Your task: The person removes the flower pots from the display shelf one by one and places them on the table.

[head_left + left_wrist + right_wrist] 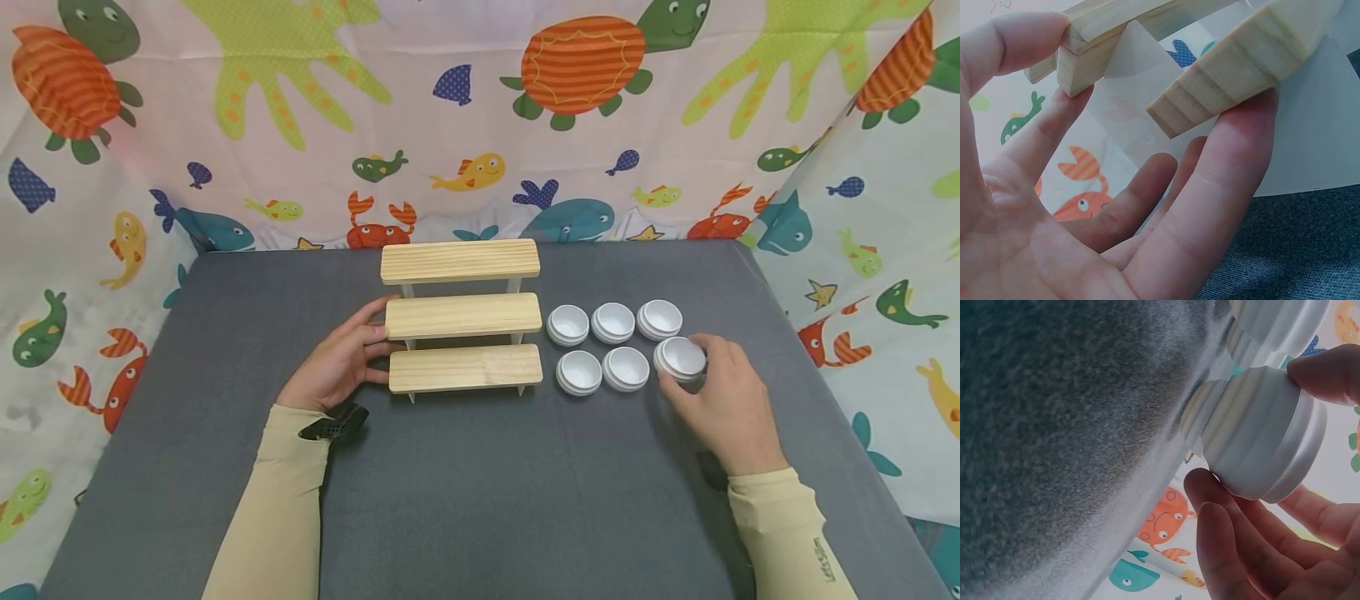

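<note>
A three-tier wooden stand (463,317) with pale plank shelves on whitish supports stands at the middle of the table. My left hand (335,360) grips its left end. In the left wrist view the thumb (1016,47) lies on one plank's end and a finger is under it, while another finger touches the underside of a nearer plank (1222,78). My right hand (726,404) pinches a small white ribbed bowl (681,358) between thumb and fingers, at the right front of several similar bowls (612,322). Whether the held bowl touches the table is unclear.
The bowls stand in two rows right of the stand; one white bowl (660,319) is just behind the held one. Grey cloth covers the table (495,500). A sea-animal patterned curtain (300,192) hangs along the back and both sides.
</note>
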`<state>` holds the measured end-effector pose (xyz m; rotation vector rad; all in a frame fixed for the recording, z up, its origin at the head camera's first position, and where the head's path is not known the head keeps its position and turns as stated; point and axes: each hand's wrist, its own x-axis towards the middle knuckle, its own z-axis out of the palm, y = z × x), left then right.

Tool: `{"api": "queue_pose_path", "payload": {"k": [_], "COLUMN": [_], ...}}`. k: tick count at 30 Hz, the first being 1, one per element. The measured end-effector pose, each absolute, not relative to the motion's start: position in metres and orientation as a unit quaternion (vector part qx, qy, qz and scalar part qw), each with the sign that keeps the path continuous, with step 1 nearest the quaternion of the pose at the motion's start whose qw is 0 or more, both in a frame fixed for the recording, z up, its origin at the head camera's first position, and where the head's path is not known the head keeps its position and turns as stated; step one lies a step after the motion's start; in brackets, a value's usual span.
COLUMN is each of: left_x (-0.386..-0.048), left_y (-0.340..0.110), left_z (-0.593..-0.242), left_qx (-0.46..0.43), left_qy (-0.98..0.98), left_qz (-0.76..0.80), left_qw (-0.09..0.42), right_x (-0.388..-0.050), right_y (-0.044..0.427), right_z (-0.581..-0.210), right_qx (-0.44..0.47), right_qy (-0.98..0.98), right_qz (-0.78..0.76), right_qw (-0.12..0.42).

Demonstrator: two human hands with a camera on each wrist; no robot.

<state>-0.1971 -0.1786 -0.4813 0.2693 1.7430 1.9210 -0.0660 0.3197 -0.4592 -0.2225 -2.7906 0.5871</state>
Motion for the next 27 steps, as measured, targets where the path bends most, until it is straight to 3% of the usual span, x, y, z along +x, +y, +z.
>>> {"api": "queue_pose_path", "payload": {"k": [27], "left_x": [-0.1968], "left_y": [-0.1779], "left_z": [-0.4802], "left_qx": [0.094], "left_qy": [0.640], "left_qz": [0.714], "left_qw": [0.266], "right_x": [-0.0733], "right_y": [0.3206], "right_z": [-0.4661], "right_qx": [-0.079], "right_qy": [-0.971], "right_qz": [0.196], "right_qw": [0.107]}}
